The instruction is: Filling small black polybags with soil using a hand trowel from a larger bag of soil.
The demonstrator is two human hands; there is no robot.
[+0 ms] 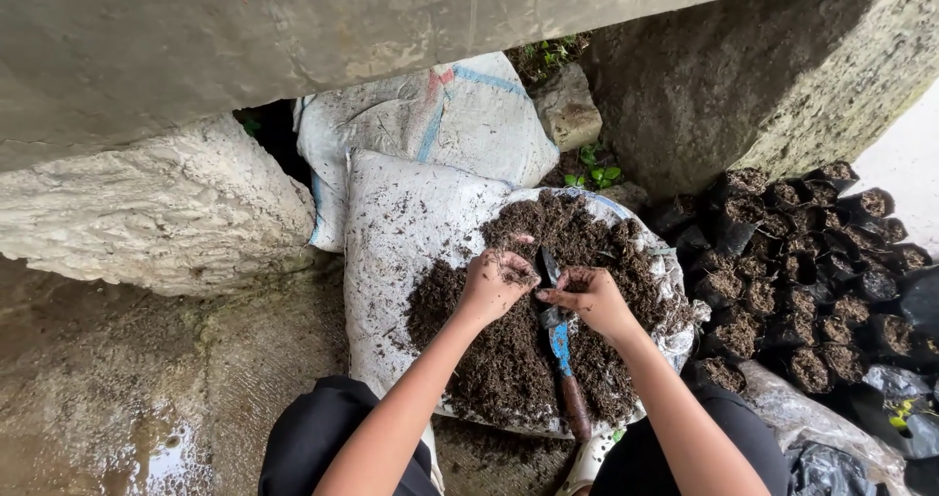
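Observation:
A heap of dark soil (509, 349) lies on an opened white woven sack (391, 232). My left hand (496, 283) is curled over the soil with crumbs of soil in its fingers. Beside it my right hand (593, 298) has its fingers bent on the soil, pinching some. Between the two hands lies a small trowel (561, 349) with a blue shaft and a brown wooden handle, its dark blade pointing away from me. Neither hand grips the trowel.
Several small black planting bags filled with soil (802, 281) stand packed together at the right. A second full white sack (440, 114) leans behind. Large rocks (147, 202) and a concrete slab (196, 36) enclose the back; wet concrete ground (147, 398) lies left.

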